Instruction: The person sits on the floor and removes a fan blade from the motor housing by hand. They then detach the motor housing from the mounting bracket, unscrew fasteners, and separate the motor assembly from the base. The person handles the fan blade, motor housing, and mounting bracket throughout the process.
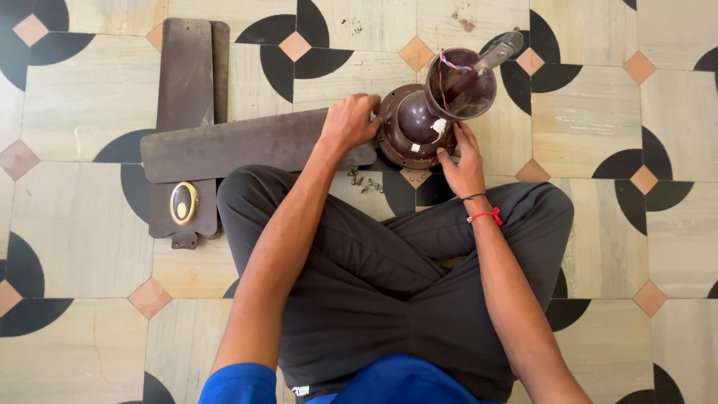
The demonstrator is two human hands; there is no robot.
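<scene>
Head view: fan motor (416,127) is seen on the tiled floor (598,120), before crossed legs.
Left hand (349,122): closed on the attached blade (247,144) at the motor's rim.
Right hand (464,161): fingers pressed against the motor's side.
Surroundings: loose screws (365,182) between hands; spare blades (188,82) stacked left; canopy cup (460,82) with wires above.

Position: one head-worn camera, above a person seated cross-legged on the tiled floor (90,105).
Facing: almost straight down, past the lap to the floor ahead.
Nearness: close; forearms and knees fill the lower frame.
Centre: the ceiling fan motor (416,127).
Shared views: only this one.
</scene>
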